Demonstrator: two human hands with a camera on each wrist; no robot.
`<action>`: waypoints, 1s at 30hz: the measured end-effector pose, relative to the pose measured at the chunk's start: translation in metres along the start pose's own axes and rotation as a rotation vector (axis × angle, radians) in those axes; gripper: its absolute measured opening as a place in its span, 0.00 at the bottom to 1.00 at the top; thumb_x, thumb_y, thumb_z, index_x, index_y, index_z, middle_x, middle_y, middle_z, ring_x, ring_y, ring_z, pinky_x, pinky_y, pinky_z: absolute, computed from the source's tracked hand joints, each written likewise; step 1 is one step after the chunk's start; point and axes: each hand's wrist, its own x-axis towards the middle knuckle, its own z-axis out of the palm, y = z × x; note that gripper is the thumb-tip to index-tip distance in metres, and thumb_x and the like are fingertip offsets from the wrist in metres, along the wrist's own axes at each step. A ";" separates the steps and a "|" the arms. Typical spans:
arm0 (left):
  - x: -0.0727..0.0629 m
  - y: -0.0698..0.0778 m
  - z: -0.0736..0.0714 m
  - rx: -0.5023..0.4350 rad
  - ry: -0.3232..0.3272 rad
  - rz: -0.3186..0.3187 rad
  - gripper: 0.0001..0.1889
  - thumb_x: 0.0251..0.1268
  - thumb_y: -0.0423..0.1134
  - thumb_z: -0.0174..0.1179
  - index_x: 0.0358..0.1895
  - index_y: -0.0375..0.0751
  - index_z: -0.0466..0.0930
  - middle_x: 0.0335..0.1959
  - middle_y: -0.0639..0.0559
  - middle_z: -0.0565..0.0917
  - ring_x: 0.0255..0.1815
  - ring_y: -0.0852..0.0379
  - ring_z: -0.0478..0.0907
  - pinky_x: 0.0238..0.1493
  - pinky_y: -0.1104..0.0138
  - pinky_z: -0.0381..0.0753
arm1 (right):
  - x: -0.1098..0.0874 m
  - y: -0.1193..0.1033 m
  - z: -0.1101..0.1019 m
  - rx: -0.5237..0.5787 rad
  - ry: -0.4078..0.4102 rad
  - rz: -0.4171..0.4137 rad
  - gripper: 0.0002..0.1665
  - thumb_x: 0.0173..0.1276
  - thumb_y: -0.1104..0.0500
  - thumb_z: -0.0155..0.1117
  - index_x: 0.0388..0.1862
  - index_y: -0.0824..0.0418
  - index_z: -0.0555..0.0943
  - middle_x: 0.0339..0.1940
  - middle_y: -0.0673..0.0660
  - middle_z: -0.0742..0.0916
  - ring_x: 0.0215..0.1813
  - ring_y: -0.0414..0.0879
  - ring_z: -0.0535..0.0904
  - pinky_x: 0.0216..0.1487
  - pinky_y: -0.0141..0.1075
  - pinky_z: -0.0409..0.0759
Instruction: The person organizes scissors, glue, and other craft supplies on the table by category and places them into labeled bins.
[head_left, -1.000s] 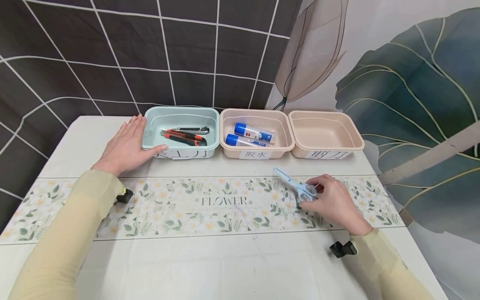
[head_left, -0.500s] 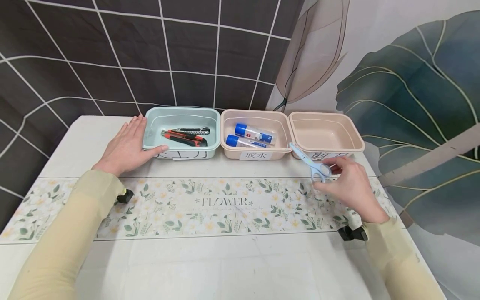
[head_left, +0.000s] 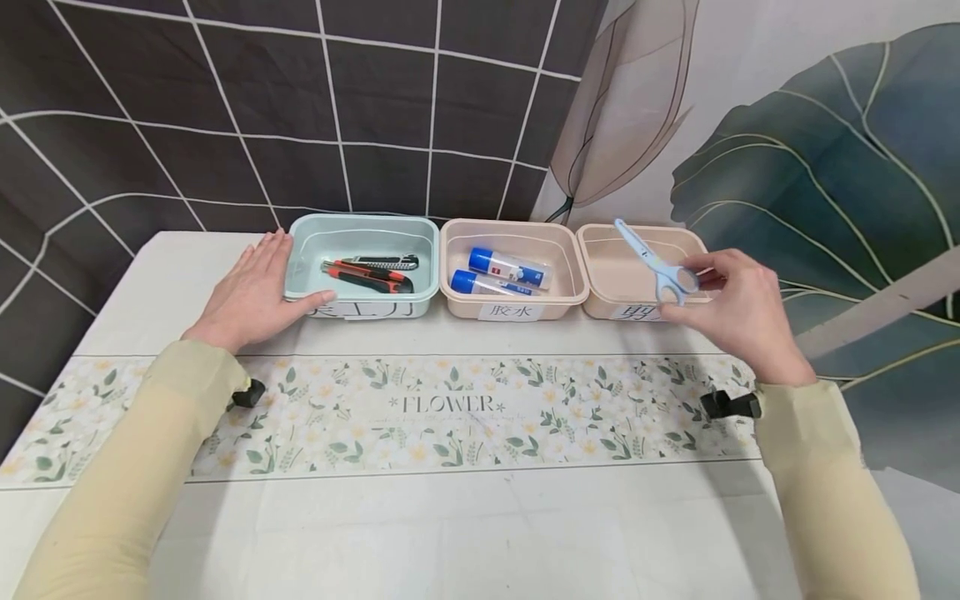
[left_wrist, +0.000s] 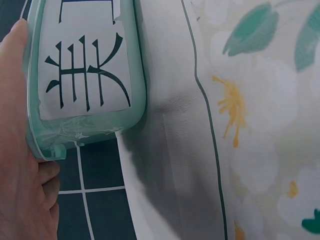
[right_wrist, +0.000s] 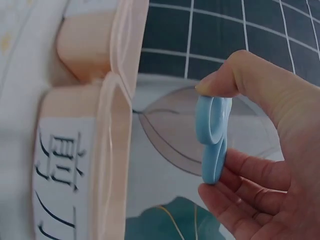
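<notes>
My right hand (head_left: 742, 312) pinches a pair of light blue scissors (head_left: 660, 265) by the handle loops, with the blades pointing up and left above the right pink bin (head_left: 603, 287). In the right wrist view the scissors' handle (right_wrist: 212, 130) sits between thumb and fingers, beside that labelled bin (right_wrist: 112, 170). My left hand (head_left: 243, 292) rests with straight fingers against the left end of the blue-green bin (head_left: 300, 271), its thumb over the front rim. Inside that bin lie several utility knives (head_left: 371, 275). The left wrist view shows the bin's labelled front (left_wrist: 85, 65) beside my hand (left_wrist: 20, 125).
A middle pink bin (head_left: 573, 287) holds two blue-capped glue tubes (head_left: 510, 267). The three bins stand in a row at the back of the table (head_left: 360, 533), before a dark gridded cloth (head_left: 382, 108). A flower-printed band (head_left: 450, 442) crosses the table.
My right hand has carried the scissors up and to the right, from over the flowered band to above the right pink bin. My left hand has stayed at the blue-green bin.
</notes>
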 end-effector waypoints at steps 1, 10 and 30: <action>0.000 0.000 0.000 0.000 0.000 -0.001 0.60 0.68 0.74 0.48 0.80 0.24 0.37 0.81 0.29 0.41 0.82 0.37 0.36 0.80 0.51 0.32 | 0.003 0.001 -0.001 -0.004 0.002 0.004 0.31 0.54 0.57 0.82 0.53 0.71 0.83 0.47 0.65 0.82 0.44 0.60 0.81 0.39 0.30 0.70; 0.000 -0.001 0.000 -0.002 -0.005 -0.005 0.60 0.68 0.74 0.49 0.80 0.25 0.36 0.81 0.29 0.41 0.82 0.37 0.35 0.80 0.51 0.32 | 0.027 0.008 -0.012 -0.005 -0.021 0.045 0.32 0.59 0.53 0.79 0.57 0.70 0.82 0.50 0.65 0.81 0.46 0.58 0.78 0.38 0.31 0.71; -0.001 -0.001 0.000 0.000 -0.008 0.003 0.60 0.68 0.74 0.48 0.80 0.25 0.36 0.81 0.29 0.41 0.82 0.38 0.35 0.80 0.52 0.31 | 0.083 0.040 -0.015 -0.059 -0.175 0.105 0.35 0.62 0.48 0.75 0.59 0.71 0.81 0.52 0.68 0.80 0.48 0.59 0.73 0.38 0.45 0.74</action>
